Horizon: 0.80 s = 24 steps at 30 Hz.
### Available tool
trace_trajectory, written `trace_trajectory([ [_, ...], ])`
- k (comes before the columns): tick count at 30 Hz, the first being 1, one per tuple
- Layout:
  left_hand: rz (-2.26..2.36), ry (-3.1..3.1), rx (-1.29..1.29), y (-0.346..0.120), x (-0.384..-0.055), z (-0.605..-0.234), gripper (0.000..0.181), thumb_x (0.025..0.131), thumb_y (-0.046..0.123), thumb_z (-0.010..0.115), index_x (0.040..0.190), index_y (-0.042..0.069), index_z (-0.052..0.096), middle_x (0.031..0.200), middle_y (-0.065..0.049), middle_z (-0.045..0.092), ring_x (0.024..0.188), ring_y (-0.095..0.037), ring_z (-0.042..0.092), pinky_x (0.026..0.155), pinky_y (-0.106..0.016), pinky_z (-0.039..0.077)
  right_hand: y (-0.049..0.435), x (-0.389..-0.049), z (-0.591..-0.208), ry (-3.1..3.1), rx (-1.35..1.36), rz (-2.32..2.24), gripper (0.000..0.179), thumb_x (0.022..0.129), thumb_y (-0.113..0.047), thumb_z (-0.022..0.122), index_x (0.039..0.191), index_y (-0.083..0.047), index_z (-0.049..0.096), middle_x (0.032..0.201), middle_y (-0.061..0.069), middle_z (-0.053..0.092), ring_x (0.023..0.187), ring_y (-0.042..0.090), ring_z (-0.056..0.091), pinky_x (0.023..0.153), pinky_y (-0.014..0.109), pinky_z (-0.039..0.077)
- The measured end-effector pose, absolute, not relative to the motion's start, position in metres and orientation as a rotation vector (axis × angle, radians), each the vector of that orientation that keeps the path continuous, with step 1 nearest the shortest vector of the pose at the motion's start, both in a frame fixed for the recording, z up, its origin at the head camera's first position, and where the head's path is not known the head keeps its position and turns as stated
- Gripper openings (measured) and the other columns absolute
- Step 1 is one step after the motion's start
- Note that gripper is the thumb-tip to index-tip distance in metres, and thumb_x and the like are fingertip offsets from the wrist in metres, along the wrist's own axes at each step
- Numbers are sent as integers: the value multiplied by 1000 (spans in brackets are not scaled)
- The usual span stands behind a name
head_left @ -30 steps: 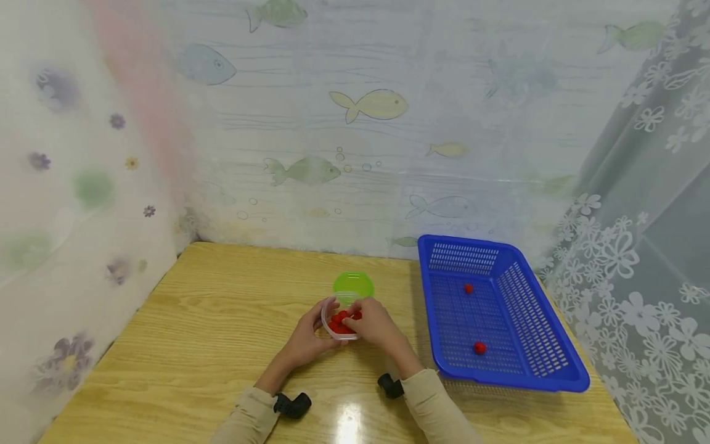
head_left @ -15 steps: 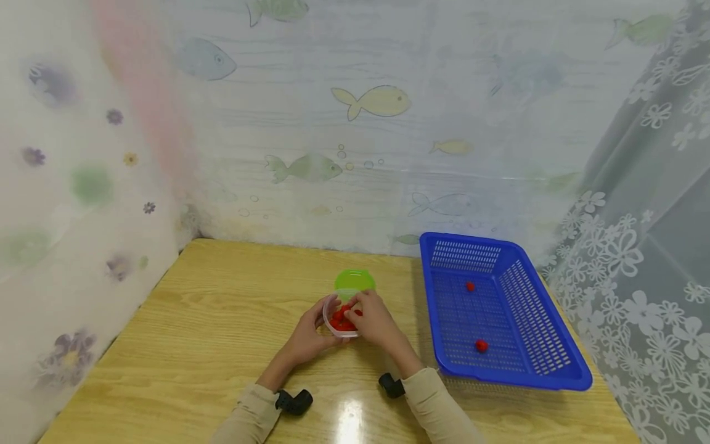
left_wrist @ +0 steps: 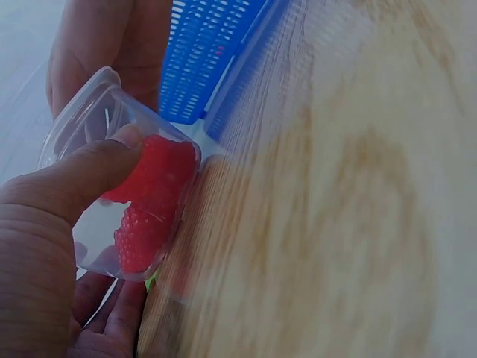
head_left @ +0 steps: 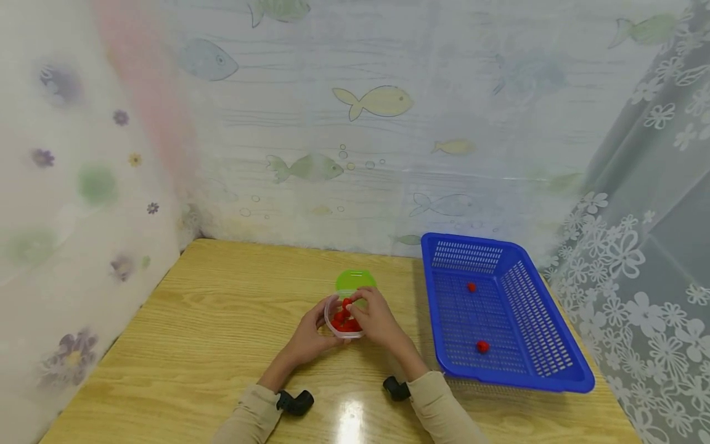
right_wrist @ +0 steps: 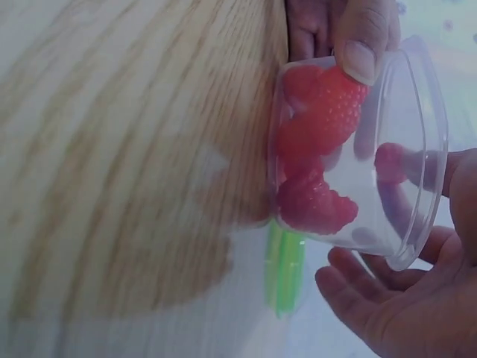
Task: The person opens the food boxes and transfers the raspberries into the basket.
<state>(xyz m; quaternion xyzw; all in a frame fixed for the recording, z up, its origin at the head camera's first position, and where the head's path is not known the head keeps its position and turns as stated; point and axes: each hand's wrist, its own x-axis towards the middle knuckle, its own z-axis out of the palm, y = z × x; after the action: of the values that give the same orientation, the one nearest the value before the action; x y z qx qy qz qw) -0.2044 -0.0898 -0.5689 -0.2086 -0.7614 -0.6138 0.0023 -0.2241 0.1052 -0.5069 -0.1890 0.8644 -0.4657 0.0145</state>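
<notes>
A small clear plastic container (head_left: 348, 335) sits in the middle of the table, with several red raspberries (right_wrist: 320, 127) in its bottom. My left hand (head_left: 307, 336) grips it from the left; the left wrist view has the thumb across the near wall and fingers around the far side. My right hand (head_left: 379, 317) reaches over the opening. Its thumb and fingers pinch one raspberry (head_left: 347, 303) above the others, near the rim. In the right wrist view that raspberry shows through the clear wall near the fingertips.
A green lid (head_left: 355, 280) lies on the wooden table (head_left: 222, 296) just behind the container. To the right stands a blue plastic basket (head_left: 429, 308) with two raspberries (head_left: 482, 347) lying apart on its floor. A printed curtain (head_left: 310, 123) closes off the back of the table.
My right fingers were down among the raspberries earlier; now they have risen a little with one raspberry pinched between them. My left hand keeps its grip on the container.
</notes>
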Motion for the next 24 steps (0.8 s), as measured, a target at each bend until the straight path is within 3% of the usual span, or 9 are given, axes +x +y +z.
trace_trajectory([
  [8, -1948, -2346, -655, -89, -205, -570, 88, 80, 6, 87, 155, 4, 40, 148, -17, 53, 138, -35, 51, 113, -53, 41, 109, -223, -513, 2550, -599, -1603, 20, 104, -14, 60, 114, 2, 65, 145, 26, 46, 115, 42, 66, 99, 51, 54],
  [11, -1933, -2358, -634, -88, -204, -570, 89, 79, 8, 88, 155, 6, 41, 148, -16, 54, 138, -33, 51, 113, -51, 41, 111, -223, -515, 2544, -604, -1673, 20, 103, -14, 60, 114, 1, 66, 146, 27, 46, 123, 43, 61, 105, 57, 49],
  [16, -1888, -2407, -583, -87, -203, -570, 91, 78, 15, 90, 155, 10, 41, 148, -12, 55, 138, -28, 52, 114, -43, 43, 112, -223, -515, 2554, -585, -1800, 17, 102, -11, 61, 113, 0, 67, 147, 29, 46, 141, 44, 41, 115, 67, 31],
  [24, -1875, -2397, -574, -86, -202, -571, 90, 78, 14, 89, 154, 7, 41, 147, -15, 55, 138, -31, 52, 113, -43, 43, 111, -215, -506, 2506, -537, -1988, 17, 102, -6, 59, 116, 4, 63, 145, 29, 49, 143, 46, 38, 116, 69, 27],
])
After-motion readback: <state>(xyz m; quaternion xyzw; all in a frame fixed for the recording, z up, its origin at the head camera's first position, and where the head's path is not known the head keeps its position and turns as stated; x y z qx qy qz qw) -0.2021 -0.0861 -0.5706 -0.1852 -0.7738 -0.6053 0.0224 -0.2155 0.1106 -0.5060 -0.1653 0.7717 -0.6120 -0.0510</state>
